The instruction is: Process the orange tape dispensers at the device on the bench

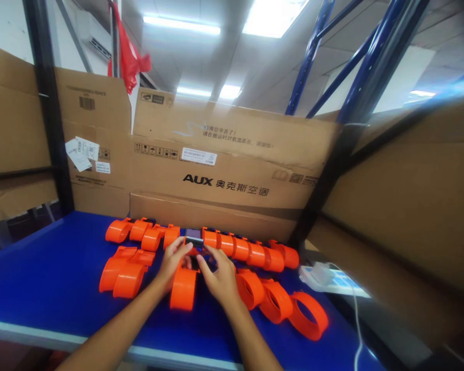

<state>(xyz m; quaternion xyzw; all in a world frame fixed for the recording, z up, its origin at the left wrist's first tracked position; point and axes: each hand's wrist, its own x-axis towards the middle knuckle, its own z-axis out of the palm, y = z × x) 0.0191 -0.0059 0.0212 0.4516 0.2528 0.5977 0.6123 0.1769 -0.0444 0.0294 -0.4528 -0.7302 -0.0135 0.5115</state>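
My left hand (172,262) and my right hand (218,275) meet over a blue table (54,288). Together they hold an orange wristband device (184,288) whose dark square screen (194,238) sits between my fingertips. The band's loop hangs toward me, resting on the table. A row of similar orange wristbands (239,248) lies behind my hands. More of them lie at the left (126,273) and at the right (278,301).
Cardboard boxes printed AUX (224,170) wall off the back of the table. More cardboard stands at the left and right. A white power strip with a cable (319,275) lies at the table's right edge. Blue rack posts (313,51) rise behind.
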